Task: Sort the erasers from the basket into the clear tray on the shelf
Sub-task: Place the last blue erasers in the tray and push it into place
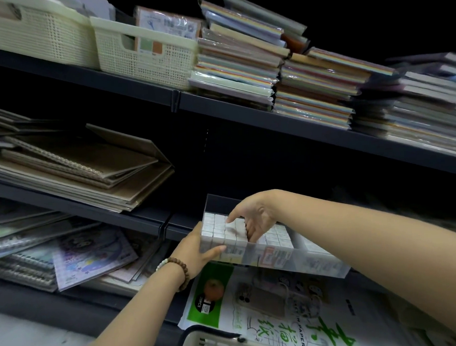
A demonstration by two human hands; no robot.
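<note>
A clear tray (298, 261) stands on the dark middle shelf, packed with rows of white erasers (219, 229). My left hand (196, 248) grips the tray's near left corner, thumb against its front wall. Over the rows, my right hand (252, 219) has its index finger stretched left and its other fingers curled down among the erasers; whether they pinch one is hidden. The cream basket (216, 344) shows only its rim at the bottom edge.
Green-printed paper packs (267, 309) lie under the tray. Notebooks (92, 254) fill the lower shelf at left, brown sketchbooks (77, 169) the shelf above. On the top shelf stand cream baskets (143, 51) and stacks of coloured paper (309, 85).
</note>
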